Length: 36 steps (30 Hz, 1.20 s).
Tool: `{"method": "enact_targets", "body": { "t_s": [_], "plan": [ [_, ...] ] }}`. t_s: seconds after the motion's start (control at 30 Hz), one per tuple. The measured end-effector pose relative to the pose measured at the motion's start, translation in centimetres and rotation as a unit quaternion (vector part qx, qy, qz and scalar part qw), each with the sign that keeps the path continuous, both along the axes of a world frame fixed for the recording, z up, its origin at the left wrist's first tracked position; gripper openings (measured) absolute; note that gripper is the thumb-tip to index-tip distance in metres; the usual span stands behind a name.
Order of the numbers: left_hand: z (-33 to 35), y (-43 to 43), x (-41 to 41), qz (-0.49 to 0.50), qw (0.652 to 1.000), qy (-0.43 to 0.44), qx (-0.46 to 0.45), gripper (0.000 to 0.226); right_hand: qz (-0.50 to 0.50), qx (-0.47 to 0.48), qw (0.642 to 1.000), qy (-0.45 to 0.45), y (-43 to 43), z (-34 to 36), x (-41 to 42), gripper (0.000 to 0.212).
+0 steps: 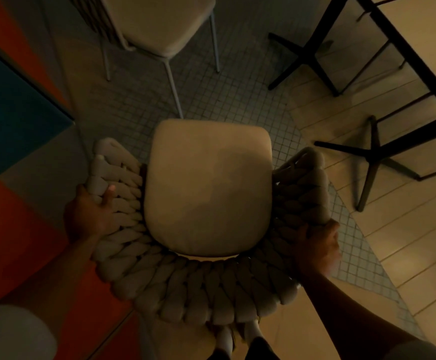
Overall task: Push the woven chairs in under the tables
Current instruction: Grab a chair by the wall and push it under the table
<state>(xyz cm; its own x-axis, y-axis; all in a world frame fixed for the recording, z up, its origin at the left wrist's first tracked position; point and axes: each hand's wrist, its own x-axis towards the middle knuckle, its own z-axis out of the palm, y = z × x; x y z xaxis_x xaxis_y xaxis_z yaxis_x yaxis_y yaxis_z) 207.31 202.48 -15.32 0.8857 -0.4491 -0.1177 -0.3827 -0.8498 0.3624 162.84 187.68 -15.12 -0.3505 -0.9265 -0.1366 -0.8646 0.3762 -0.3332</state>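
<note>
Mid-task, chair in hand but not yet tucked. Left hand [89, 211] wrapped over the left arm of the woven chair [206, 289], thumb visible on the inside of the weave, fingers hidden behind the outer edge. Right hand [318, 248] gripping the right arm of the same chair, somewhat blurred, fingers curled over the braided rim. Chair directly between both hands, cushioned seat [207, 188] facing up, curved woven back nearest the body.

No table top over the seat: whole cushion in clear view, so this chair judged not pushed in yet. Colored table [16, 105], teal and orange, just beyond and outside the left hand; edge near the chair's left arm, not covering it. Dark-framed table [406, 29] well beyond the right hand, with black cross bases [372, 152] on the floor under it.

Second chair [159, 22] ahead of both hands, white legs on small-tile floor [224, 100], seat also fully exposed; likely not tucked either, though its table not identifiable.

Remaining: slide held chair under a table, then handle the far one. Which table is the target cannot be told. Very dim lighting, details limited.
</note>
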Motion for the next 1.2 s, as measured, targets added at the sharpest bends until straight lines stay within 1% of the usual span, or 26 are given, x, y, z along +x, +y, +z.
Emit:
{"method": "enact_targets", "body": {
  "t_s": [0.07, 0.2, 0.33, 0.47, 0.53, 0.63, 0.8, 0.9, 1.0, 1.1, 1.2],
  "plan": [
    [0.1, 0.0, 0.1, 0.005, 1.0, 0.008, 0.01, 0.064, -0.001, 0.011, 1.0, 0.001, 0.1, 0.2, 0.1, 0.045],
    [1.1, 0.3, -0.6, 0.024, 0.997, 0.073, -0.004, 0.061, 0.017, 0.022, 0.999, -0.02, 0.1, 0.8, -0.2, 0.049],
    [1.8, 3.2, -3.2, 0.06, 0.99, 0.12, -0.037, 0.053, 0.034, 0.08, 0.996, -0.028, -0.9, 1.7, -1.1, 0.051],
    [1.8, 6.2, -8.2, 0.169, 0.971, 0.152, -0.073, 0.052, 0.092, 0.083, 0.992, -0.026, -2.9, 2.3, -1.0, 0.061],
    [1.6, 6.6, -10.4, 0.238, 0.954, 0.161, -0.085, 0.054, 0.117, 0.071, 0.99, -0.037, -4.2, 2.6, -0.5, 0.064],
    [1.5, 6.3, -11.9, 0.313, 0.933, 0.158, -0.081, 0.057, 0.158, 0.048, 0.985, -0.045, -6.8, 2.7, 0.4, 0.065],
    [1.6, 5.5, -12.1, 0.325, 0.936, 0.115, -0.073, 0.058, 0.226, 0.014, 0.974, -0.025, -12.3, 2.2, 2.5, 0.071],
    [1.2, 5.3, -12.1, 0.322, 0.94, 0.091, -0.071, 0.063, 0.214, 0.029, 0.976, -0.001, -14.8, 2.1, 4.1, 0.067],
    [1.0, 5.3, -12.1, 0.311, 0.945, 0.075, -0.069, 0.065, 0.205, 0.026, 0.978, 0.013, -14.8, 1.6, 4.4, 0.06],
    [0.7, 5.1, -11.9, 0.309, 0.947, 0.073, -0.054, 0.064, 0.213, 0.013, 0.977, 0.013, -14.2, 1.7, 4.6, 0.059],
    [0.8, 5.1, -11.8, 0.305, 0.948, 0.075, -0.043, 0.063, 0.21, 0.038, 0.977, 0.022, -14.0, 2.6, 4.9, 0.071]
  ]
}}
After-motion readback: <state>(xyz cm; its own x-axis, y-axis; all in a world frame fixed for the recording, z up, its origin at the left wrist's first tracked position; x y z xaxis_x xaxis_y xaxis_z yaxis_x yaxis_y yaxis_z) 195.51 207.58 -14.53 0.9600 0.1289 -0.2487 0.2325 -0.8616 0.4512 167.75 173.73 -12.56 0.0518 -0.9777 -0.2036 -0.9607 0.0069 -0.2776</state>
